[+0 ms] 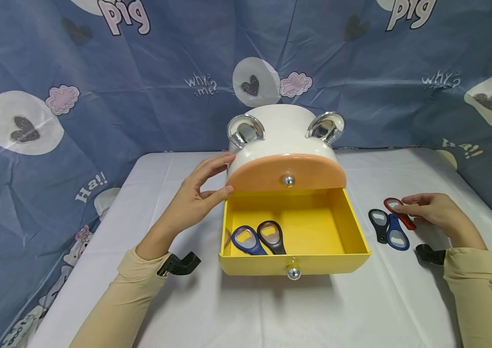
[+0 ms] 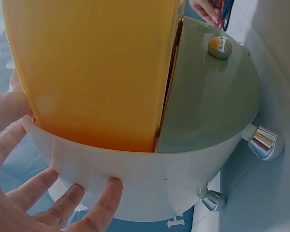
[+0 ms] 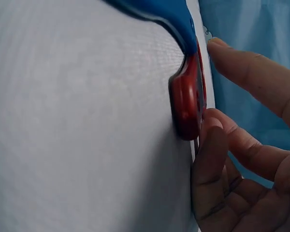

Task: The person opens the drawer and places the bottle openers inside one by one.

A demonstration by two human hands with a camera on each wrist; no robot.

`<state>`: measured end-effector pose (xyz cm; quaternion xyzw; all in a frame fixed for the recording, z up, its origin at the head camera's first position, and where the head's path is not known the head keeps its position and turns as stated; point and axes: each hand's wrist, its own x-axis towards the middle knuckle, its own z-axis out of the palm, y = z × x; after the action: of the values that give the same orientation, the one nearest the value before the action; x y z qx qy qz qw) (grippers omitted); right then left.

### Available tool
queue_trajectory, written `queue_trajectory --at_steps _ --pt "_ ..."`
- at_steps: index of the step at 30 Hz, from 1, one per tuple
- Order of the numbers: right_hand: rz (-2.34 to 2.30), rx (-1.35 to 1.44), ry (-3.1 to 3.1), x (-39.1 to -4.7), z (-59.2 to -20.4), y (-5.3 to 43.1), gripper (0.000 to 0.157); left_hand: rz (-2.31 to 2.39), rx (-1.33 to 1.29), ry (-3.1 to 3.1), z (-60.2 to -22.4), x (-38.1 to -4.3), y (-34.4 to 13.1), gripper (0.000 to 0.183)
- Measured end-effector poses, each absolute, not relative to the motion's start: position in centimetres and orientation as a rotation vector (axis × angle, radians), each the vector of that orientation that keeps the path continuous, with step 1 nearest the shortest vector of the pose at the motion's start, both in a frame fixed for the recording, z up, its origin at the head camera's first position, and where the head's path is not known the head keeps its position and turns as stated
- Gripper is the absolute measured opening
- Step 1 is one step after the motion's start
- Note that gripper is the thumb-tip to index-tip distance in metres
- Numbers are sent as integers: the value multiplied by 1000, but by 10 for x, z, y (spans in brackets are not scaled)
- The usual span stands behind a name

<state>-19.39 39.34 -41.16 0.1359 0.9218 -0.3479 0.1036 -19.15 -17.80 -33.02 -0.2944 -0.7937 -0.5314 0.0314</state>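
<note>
A white animal-shaped box [image 1: 278, 128] with silver ears has an orange upper drawer front [image 1: 267, 173] and a yellow lower drawer [image 1: 315, 263] pulled out. My left hand [image 1: 195, 191] rests on its left side, fingertips spread against the white shell [image 2: 145, 181] in the left wrist view. Inside the drawer lie a blue bottle opener [image 1: 256, 249] and a black bottle opener [image 1: 278, 247]. Over a red bottle opener [image 1: 406, 221] is my right hand [image 1: 443, 215], thumb tip at its ring and index finger extended. Another black opener [image 1: 380, 232] and blue opener [image 1: 394, 224] lie beside it.
White cloth covers the table [image 1: 185, 309]. Behind the box hangs a blue printed curtain [image 1: 163, 87]. A silver knob [image 1: 293, 273] sticks out from the lower drawer front, and a second knob [image 1: 288, 181] from the upper one. Black straps [image 1: 180, 265] circle both wrists.
</note>
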Motion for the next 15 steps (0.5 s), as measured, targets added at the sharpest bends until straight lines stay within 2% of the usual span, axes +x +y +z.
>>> queue_trajectory --at_steps 15 --pt "-1068 411 2726 -197 -416 387 70 -1646 -915 -2436 -331 -192 -178 63"
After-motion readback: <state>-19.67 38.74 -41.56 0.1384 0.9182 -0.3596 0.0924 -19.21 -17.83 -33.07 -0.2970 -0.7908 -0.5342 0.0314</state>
